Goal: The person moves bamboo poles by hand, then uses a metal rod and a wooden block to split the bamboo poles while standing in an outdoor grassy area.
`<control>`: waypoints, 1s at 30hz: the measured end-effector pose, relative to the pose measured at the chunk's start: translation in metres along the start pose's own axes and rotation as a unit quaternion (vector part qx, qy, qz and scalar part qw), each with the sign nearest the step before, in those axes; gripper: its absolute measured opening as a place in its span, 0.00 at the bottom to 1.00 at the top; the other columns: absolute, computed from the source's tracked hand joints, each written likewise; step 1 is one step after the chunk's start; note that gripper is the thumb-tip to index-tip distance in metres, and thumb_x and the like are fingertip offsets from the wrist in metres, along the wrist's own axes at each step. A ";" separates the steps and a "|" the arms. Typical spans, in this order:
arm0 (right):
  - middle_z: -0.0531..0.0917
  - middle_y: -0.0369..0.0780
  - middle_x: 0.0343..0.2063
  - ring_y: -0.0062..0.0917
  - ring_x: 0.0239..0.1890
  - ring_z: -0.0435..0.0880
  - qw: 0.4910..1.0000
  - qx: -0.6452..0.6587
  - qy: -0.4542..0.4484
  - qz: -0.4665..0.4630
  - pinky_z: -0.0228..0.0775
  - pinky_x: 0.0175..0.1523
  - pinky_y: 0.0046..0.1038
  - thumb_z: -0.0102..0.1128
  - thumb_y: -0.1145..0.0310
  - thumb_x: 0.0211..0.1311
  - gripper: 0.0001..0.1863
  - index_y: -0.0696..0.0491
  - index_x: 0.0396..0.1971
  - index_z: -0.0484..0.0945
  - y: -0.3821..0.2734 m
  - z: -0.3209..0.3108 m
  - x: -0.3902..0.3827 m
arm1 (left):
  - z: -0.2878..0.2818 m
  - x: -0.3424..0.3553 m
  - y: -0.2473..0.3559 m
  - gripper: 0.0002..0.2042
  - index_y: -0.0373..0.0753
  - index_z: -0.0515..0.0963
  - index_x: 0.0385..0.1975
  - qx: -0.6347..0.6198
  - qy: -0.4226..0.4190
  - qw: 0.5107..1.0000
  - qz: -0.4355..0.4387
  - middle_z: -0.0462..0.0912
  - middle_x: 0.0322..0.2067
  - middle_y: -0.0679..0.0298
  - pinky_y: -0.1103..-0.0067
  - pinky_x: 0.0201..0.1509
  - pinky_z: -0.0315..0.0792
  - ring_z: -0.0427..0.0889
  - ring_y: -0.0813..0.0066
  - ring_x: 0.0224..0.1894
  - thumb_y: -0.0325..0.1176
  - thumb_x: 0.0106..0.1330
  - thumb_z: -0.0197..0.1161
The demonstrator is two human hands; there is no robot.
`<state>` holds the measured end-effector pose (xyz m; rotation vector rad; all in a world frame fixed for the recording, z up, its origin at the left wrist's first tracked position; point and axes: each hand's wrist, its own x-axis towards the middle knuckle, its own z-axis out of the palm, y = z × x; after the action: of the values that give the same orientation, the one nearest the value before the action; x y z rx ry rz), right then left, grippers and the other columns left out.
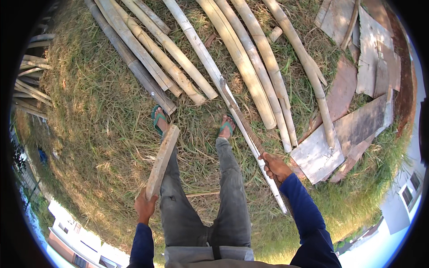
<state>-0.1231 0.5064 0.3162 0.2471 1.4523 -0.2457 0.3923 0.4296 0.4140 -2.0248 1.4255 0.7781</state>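
Note:
My left hand (pixel 145 205) is closed round the lower end of a short, thick piece of wood (pixel 163 160), which points up and away in front of my left leg. In my right hand (pixel 276 167) is a long, thin, brown ribbed rod (pixel 243 119) that looks like rebar. It slants away to the upper left, over or along a whitish pole (pixel 196 38). Whether the rod touches that pole I cannot tell. Part of the rod is hidden by my right hand and sleeve.
Several bamboo poles (pixel 239 58) lie on the dry grass ahead, with more at the left, including a dark one (pixel 132 64). Worn boards (pixel 319 152) lie at the right. My feet, in green sandals (pixel 227 126), stand near the pole ends. Buildings show at the lower edges.

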 end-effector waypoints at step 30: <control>0.78 0.53 0.36 0.51 0.33 0.77 0.878 -0.442 0.168 -0.071 0.68 0.38 0.46 0.43 0.59 0.74 0.17 0.59 0.44 0.71 -0.096 0.113 -0.058 | 0.140 0.361 0.206 0.26 0.36 0.67 0.55 0.045 -0.096 0.893 0.438 0.80 0.42 0.51 0.59 0.45 0.74 0.81 0.51 0.44 0.42 0.62 0.66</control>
<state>-0.0524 0.3806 0.3837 -0.5938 1.7821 0.3770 0.2752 0.2375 0.0376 -1.1172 2.2039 1.1856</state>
